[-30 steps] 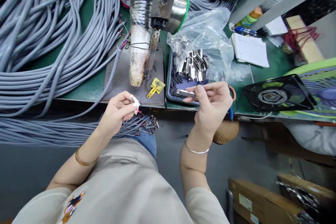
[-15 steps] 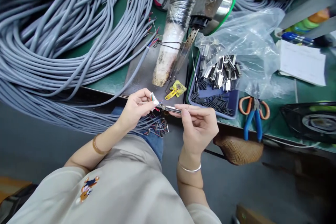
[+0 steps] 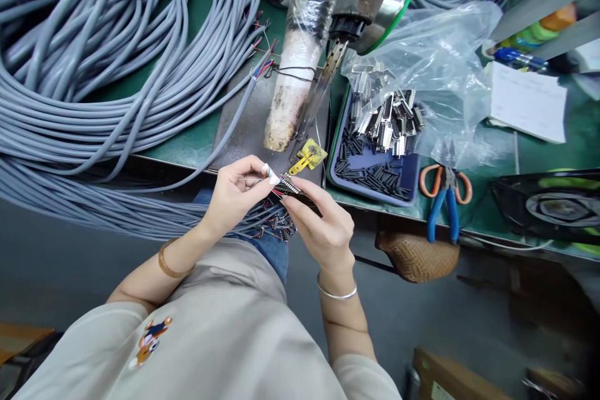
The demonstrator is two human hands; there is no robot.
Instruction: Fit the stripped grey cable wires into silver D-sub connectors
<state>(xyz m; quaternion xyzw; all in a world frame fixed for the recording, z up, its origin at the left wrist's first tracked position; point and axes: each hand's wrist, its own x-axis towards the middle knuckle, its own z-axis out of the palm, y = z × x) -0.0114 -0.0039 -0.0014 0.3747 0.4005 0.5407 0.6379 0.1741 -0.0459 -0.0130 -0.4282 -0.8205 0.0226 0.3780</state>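
To the left of the blue tray (image 3: 410, 182), a slim connector (image 3: 290, 185) is gripped between the closed fingers of the right hand (image 3: 323, 222). Coloured wires (image 3: 277, 192) are pinched by the fingers of the left hand (image 3: 239, 192), farther left of the tray; their contact with the connector cannot be confirmed. For sound work, the connector should be kept steady, its row of contacts left uncovered, and the wires spread without crossing. Pliers (image 3: 449, 197) are noted just right of the tray.
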